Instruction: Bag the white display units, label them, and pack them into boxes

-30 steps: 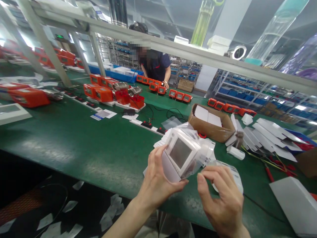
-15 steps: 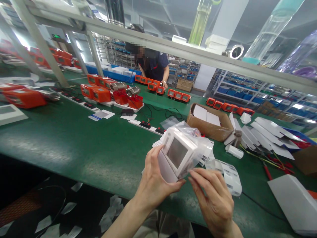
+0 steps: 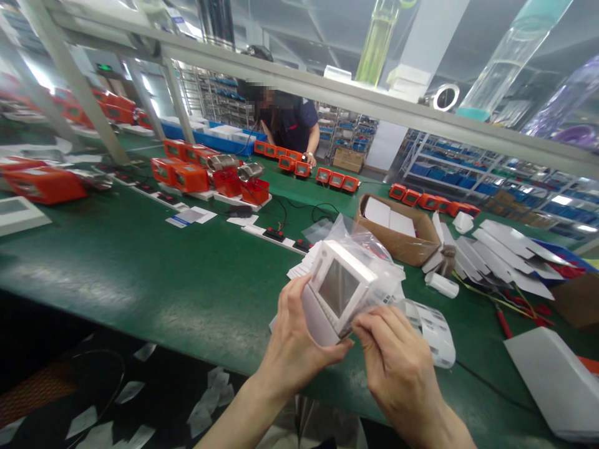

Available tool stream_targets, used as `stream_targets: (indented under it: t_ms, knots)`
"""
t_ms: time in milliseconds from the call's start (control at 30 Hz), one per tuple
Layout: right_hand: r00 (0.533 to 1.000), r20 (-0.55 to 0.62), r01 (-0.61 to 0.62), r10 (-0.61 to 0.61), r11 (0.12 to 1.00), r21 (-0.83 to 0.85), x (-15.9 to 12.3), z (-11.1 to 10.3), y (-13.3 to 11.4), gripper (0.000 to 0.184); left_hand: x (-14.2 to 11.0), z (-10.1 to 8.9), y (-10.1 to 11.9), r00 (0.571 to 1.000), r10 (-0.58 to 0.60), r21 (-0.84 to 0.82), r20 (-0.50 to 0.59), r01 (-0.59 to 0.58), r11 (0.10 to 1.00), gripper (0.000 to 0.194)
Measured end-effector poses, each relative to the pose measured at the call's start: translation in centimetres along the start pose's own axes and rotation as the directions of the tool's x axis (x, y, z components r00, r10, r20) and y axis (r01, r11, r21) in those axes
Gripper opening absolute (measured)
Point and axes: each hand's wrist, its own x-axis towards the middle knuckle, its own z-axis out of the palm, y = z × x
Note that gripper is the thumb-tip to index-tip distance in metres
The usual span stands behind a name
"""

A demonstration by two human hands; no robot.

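Note:
A white device with a grey screen (image 3: 337, 288) sits inside a clear plastic bag (image 3: 362, 246), held above the front of the green table (image 3: 140, 262). My left hand (image 3: 294, 337) is closed around the device's lower left side. My right hand (image 3: 397, 368) pinches the bag at the device's lower right corner. A roll of white labels (image 3: 433, 333) lies on the table just right of my hands.
An open cardboard box (image 3: 397, 240) with white cartons stands behind the device. Flat white cartons (image 3: 505, 252) spread to the right, with red-handled tools (image 3: 508, 321). Orange devices (image 3: 187, 174) and cables line the far side, where another person (image 3: 290, 121) works.
My right hand has moved left from the label roll up to the bag and taken hold at the device's lower right corner. The bag's open top now stands higher.

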Motion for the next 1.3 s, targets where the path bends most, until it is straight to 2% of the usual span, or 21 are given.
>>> stream_targets:
  t_ms: [100,267,333,433,500,567,733,867,967,1000,1067,1133,1200,1300]
  knots:
    - [0.996,0.051,-0.067,0.067,0.998,-0.018,0.4,0.2,-0.8,0.017,-0.1,-0.1,0.0,1.000,-0.014,0.001,-0.003,0.014,1.000,0.097]
    - [0.984,0.176,-0.019,0.016,1.000,0.015,0.4,-0.3,-0.8,0.015,-0.3,-0.5,0.0,0.996,-0.083,-0.021,-0.011,0.083,0.996,0.098]
    - [0.994,0.104,-0.029,0.026,0.999,0.024,0.4,-0.9,-0.7,0.012,-0.3,-0.5,0.0,0.996,-0.083,-0.024,-0.024,0.083,0.996,0.098]
    - [0.992,-0.124,-0.030,0.028,0.999,-0.014,0.9,-1.5,-0.5,0.024,-0.3,-0.5,0.0,0.995,-0.078,-0.031,-0.057,0.076,0.997,0.101]
    - [0.988,-0.155,-0.004,-0.005,0.998,-0.059,1.5,-1.5,-0.5,0.033,-0.3,-0.4,-0.1,0.996,-0.060,-0.034,-0.061,0.058,0.998,0.102]
    - [0.995,-0.091,0.045,-0.051,0.997,-0.069,2.0,-1.2,-0.4,0.034,-0.3,-0.4,-0.2,0.997,-0.048,-0.034,-0.062,0.046,0.998,0.100]
    - [0.988,0.064,0.141,-0.137,0.989,-0.052,1.9,0.6,-0.4,0.006,-0.7,-0.5,-0.5,0.996,0.014,-0.045,-0.087,-0.018,0.999,0.097]
    - [0.967,0.206,0.164,-0.148,0.985,-0.061,1.3,1.5,-0.4,0.023,-1.0,-0.7,-0.9,0.997,0.040,-0.057,-0.071,-0.044,0.997,0.103]
    - [0.971,0.166,0.182,-0.172,0.982,-0.045,1.1,1.8,-0.1,0.015,-1.1,-1.1,-0.9,0.999,0.010,-0.057,-0.034,-0.012,0.998,0.100]
    - [0.978,0.133,0.168,-0.162,0.985,-0.038,1.1,1.9,0.0,0.015,-1.1,-1.2,-0.8,1.000,-0.010,-0.053,-0.023,0.009,0.999,0.096]
    - [0.992,0.077,0.102,-0.099,0.994,-0.029,1.0,2.3,0.2,0.039,-1.1,-1.6,-0.6,0.999,-0.043,-0.045,0.001,0.043,0.998,0.086]
    - [0.997,0.068,-0.024,0.026,1.000,-0.020,0.9,2.9,0.2,0.058,-1.1,-1.8,-0.4,0.998,-0.056,-0.038,0.020,0.057,0.998,0.078]
    - [0.979,0.105,-0.178,0.175,0.984,0.018,0.8,3.5,0.0,0.061,-1.1,-1.8,-0.3,0.999,-0.054,-0.024,0.009,0.054,0.998,0.074]
    - [0.913,0.179,-0.389,0.366,0.915,0.108,0.9,4.0,-0.7,0.053,-1.5,-1.5,-0.4,0.997,-0.049,0.013,-0.054,0.050,0.999,0.079]
